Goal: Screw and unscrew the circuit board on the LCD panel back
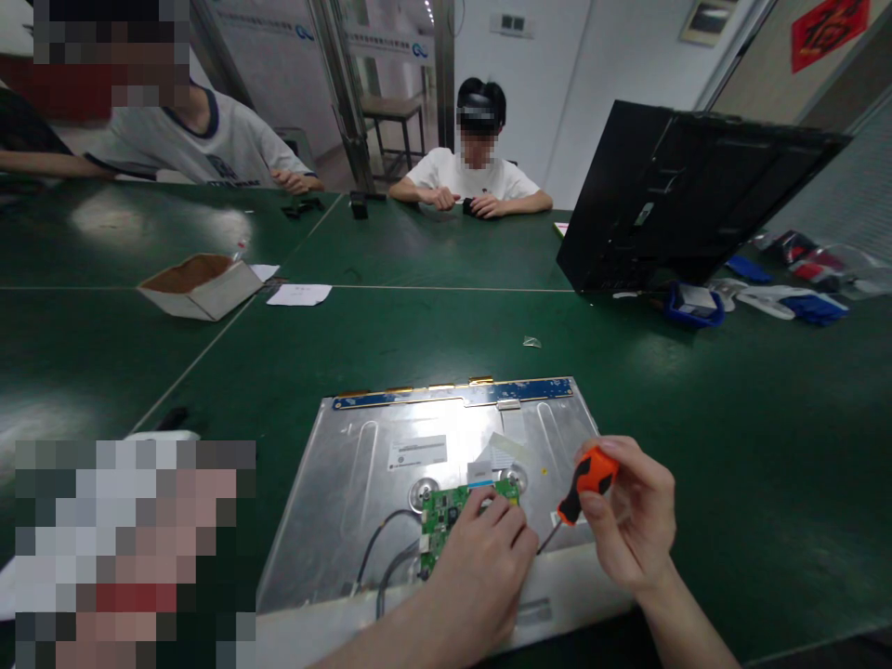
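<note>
My left hand [486, 567] lies over a green circuit board [436, 520], its fingers bent and pressed onto it. An orange and black screwdriver [587, 483] is pinched by its handle in my right hand [636, 520]. Its shaft slants down to the left, and its tip is hidden behind my left hand. Under both hands is a silver metal display panel [362, 465] with a blue circuit strip [452, 394] along its far edge. Dark cables [386, 567] run from the board's left side. A white flat cable [479, 471] meets its far edge.
Far right, a large black monitor housing [662, 195] stands tilted, with a blue tray [695, 305] and gloves [794, 302] nearby. A paper box [202, 288] and white paper [299, 295] lie left of centre. Two people sit across the green table [418, 334]; another person is at lower left.
</note>
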`<action>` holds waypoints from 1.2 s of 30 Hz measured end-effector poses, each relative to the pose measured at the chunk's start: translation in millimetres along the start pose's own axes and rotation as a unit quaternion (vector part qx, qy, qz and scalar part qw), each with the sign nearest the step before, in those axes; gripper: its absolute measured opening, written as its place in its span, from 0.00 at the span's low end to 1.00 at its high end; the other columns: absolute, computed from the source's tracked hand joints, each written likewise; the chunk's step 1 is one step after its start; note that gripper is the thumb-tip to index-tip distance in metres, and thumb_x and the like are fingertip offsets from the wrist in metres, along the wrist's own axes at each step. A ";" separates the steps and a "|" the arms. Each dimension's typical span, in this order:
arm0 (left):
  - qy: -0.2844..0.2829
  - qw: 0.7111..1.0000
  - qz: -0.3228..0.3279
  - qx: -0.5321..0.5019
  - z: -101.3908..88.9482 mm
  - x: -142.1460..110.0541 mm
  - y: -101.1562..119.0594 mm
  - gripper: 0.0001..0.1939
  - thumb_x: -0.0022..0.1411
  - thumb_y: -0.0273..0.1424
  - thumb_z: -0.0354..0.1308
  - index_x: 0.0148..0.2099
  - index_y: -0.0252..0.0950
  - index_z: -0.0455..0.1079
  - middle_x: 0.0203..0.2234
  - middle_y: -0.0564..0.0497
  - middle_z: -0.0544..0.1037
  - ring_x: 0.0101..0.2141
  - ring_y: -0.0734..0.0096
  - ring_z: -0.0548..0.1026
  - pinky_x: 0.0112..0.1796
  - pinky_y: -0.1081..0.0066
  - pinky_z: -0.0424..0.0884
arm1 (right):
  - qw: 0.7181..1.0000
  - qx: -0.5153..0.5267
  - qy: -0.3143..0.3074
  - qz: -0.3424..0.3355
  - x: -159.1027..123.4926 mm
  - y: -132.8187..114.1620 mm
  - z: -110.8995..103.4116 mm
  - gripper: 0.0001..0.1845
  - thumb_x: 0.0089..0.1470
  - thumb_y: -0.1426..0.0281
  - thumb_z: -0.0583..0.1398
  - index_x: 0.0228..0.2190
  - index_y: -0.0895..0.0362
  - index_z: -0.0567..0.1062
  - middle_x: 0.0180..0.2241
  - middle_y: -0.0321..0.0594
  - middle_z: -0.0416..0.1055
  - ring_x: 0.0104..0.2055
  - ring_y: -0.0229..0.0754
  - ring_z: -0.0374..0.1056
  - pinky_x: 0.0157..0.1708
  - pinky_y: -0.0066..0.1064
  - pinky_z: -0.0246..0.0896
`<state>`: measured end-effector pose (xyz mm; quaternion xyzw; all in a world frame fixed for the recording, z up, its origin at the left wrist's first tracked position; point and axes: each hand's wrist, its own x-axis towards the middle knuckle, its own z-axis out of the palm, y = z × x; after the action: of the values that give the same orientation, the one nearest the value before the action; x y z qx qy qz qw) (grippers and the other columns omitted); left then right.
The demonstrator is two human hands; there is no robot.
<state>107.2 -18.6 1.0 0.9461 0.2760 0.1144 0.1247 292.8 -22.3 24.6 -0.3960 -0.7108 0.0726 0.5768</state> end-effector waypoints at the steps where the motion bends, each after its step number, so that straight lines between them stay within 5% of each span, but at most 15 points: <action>1: 0.003 1.000 0.003 0.007 0.4 0.0 0.5 0.09 0.51 0.27 0.59 0.37 0.35 0.65 0.35 0.49 0.74 0.38 0.59 0.69 0.48 0.57 0.58 | 1.000 -0.004 0.000 -0.001 0.3 -0.3 0.0 0.29 0.55 0.77 0.56 0.57 0.54 0.61 0.43 0.44 0.65 0.42 0.43 0.65 0.36 0.37 0.67; 6: 0.021 0.999 0.014 0.042 5.4 -0.6 2.2 0.04 0.56 0.27 0.57 0.35 0.35 0.65 0.32 0.49 0.73 0.36 0.61 0.69 0.49 0.57 0.57 | 1.000 -0.014 0.003 0.000 1.1 -0.4 0.6 0.28 0.55 0.75 0.57 0.57 0.54 0.61 0.42 0.44 0.66 0.41 0.44 0.66 0.33 0.37 0.67; 18: -0.013 0.999 -0.014 -0.045 -0.3 -2.1 0.3 0.08 0.51 0.25 0.58 0.36 0.36 0.66 0.34 0.49 0.73 0.37 0.61 0.68 0.50 0.57 0.57 | 1.000 -0.001 0.007 -0.002 -3.1 3.0 -0.3 0.28 0.54 0.75 0.57 0.57 0.54 0.62 0.43 0.45 0.66 0.43 0.46 0.66 0.34 0.39 0.67; 36: 0.035 0.996 -0.027 -0.073 3.4 -3.7 -0.6 0.03 0.61 0.27 0.52 0.37 0.36 0.67 0.33 0.48 0.72 0.37 0.61 0.68 0.48 0.56 0.60 | 0.993 -0.067 0.001 -0.097 2.4 -11.4 0.4 0.27 0.49 0.76 0.60 0.52 0.58 0.64 0.34 0.43 0.71 0.32 0.43 0.69 0.26 0.35 0.67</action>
<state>104.8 -20.7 -2.9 0.9222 0.2966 0.1642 0.1863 286.9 -28.3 32.6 -0.3634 -0.7484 -0.0317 0.5539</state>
